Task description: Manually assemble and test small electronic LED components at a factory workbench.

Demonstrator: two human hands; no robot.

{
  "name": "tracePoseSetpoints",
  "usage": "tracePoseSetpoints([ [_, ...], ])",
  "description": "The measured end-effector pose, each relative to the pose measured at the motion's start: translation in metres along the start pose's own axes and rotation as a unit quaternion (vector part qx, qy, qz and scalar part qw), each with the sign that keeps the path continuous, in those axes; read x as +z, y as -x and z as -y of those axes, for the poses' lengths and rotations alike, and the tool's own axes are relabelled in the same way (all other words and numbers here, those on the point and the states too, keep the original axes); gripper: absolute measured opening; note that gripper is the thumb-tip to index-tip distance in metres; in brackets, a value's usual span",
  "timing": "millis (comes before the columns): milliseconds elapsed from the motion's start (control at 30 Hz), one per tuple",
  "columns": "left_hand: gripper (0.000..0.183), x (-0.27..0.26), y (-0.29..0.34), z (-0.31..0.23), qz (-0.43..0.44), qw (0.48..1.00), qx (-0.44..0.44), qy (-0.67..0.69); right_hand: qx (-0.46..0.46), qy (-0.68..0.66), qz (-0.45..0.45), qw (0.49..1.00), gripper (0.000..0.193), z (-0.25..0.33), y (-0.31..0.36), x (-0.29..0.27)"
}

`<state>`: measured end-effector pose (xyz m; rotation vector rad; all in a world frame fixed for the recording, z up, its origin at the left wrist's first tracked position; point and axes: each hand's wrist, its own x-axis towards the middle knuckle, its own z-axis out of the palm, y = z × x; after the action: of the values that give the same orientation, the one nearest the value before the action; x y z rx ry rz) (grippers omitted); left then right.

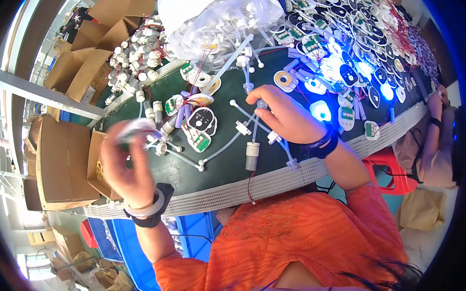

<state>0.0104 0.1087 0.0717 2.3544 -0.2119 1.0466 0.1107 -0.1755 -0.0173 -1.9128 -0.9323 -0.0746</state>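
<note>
My right hand pinches a small translucent plastic fitting over the dark green worktop. Thin clear tubes with white connectors run close to it. Below the hand, a small motor pump with a white head lies with its red wire over the table edge. My left hand, blurred by motion, has its fingers closed round a whitish part, too smeared to name. Beside it lies a white tube connector. Between the hands are a black-faced oval panel and a green circuit board.
Several pumps are heaped at the back left near open cardboard boxes. A clear bag of tube fittings sits at the back. Panels and boards, some lit blue, cover the right. Another person's hand is at far right.
</note>
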Motion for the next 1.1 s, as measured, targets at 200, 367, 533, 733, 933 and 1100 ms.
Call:
tracePoseSetpoints([
  [200,0.035,-0.015,-0.035,-0.024,-0.254,0.965,-0.030,0.058,0.034,0.011,-0.070,0.997,0.052,-0.019,0.001,0.004],
  [367,0.034,-0.017,-0.056,-0.033,-0.278,0.956,0.041,0.078,0.141,-0.084,-0.066,0.984,0.043,-0.031,-0.003,0.001],
  [533,0.027,0.000,-0.062,-0.023,0.068,0.981,0.105,-0.151,0.098,0.012,-0.051,0.994,0.025,-0.041,-0.003,-0.006],
  [733,0.037,-0.031,-0.081,-0.016,-0.148,0.988,-0.034,0.020,0.054,-0.020,-0.094,0.994,0.018,-0.042,-0.008,-0.007],
  [933,0.040,0.021,-0.031,-0.023,0.129,0.962,-0.138,0.198,0.149,-0.245,-0.076,0.955,0.011,-0.019,-0.002,-0.015],
  [1100,0.039,0.076,0.024,-0.016,0.180,0.880,-0.275,0.342,0.083,-0.226,-0.009,0.971,0.007,0.015,0.000,-0.005],
])
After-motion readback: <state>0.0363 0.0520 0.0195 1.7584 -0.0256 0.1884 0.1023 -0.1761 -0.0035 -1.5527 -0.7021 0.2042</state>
